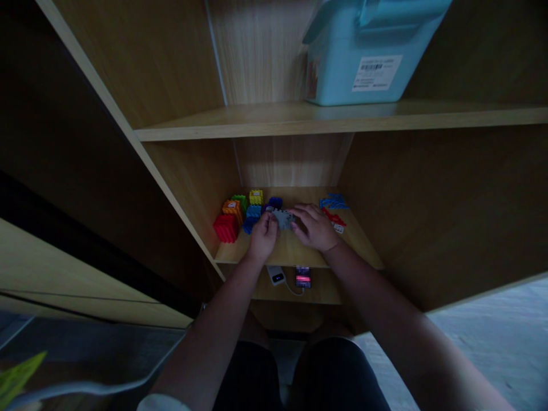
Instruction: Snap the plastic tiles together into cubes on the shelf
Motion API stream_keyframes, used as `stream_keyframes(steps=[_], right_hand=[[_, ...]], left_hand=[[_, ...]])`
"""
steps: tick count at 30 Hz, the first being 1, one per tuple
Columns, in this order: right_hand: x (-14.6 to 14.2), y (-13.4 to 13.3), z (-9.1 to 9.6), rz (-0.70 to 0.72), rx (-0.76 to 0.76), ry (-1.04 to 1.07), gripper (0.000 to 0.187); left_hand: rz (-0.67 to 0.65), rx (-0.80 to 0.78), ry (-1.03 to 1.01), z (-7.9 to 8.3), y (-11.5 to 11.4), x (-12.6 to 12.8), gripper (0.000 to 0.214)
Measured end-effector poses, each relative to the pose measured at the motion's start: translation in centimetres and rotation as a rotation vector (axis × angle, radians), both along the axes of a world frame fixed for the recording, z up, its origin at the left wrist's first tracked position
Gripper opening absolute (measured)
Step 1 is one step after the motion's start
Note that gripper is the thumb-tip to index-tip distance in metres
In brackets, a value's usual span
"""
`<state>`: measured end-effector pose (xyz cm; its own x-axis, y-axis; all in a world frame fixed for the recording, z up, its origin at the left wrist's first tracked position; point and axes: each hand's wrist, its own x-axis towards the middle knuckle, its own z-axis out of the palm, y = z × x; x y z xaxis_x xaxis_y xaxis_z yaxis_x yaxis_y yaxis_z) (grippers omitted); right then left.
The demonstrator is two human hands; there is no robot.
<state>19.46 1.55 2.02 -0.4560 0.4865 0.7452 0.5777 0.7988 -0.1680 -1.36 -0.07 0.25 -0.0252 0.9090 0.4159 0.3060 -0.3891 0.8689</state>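
We face wooden shelf unit (192, 130), blue bin (334, 71) at upper right of frame. Near centre: our right hand (314, 227), thumb and fingers parted; whether gripping, we cannot tell. Our left hand (264, 235), pinching. Red block (226, 228) left of centre. Grey piece (283, 219) mid-frame between hands, left edge in left pinch. We judge it light, stiff, fairly sturdy; best held by opposite edges. Looks flat, dull, notched along rim.

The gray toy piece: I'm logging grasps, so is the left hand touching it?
Touching. The head view shows the left hand pinching the left end of the gray toy piece between thumb and fingers.
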Motion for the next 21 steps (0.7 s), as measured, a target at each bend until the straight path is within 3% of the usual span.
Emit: stream_keyframes(steps=[4,9,15,21], right_hand=[[-0.2,-0.2,0.3,0.076,-0.014,-0.058,0.051],[-0.5,-0.1,0.2,0.160,0.023,-0.083,0.056],[-0.5,-0.4,0.1,0.244,0.034,-0.036,0.060],[-0.8,-0.4,-0.1,0.258,-0.033,-0.049,0.058]], left_hand=[[-0.072,0.000,0.000,-0.1,0.2,0.0,0.032],[-0.306,-0.159,-0.259,0.2,0.3,0.2,0.034],[-0.281,-0.306,-0.441,0.9,-0.1,-0.2,0.038],[-0.292,-0.329,-0.486,0.8,0.0,-0.3,0.034]])
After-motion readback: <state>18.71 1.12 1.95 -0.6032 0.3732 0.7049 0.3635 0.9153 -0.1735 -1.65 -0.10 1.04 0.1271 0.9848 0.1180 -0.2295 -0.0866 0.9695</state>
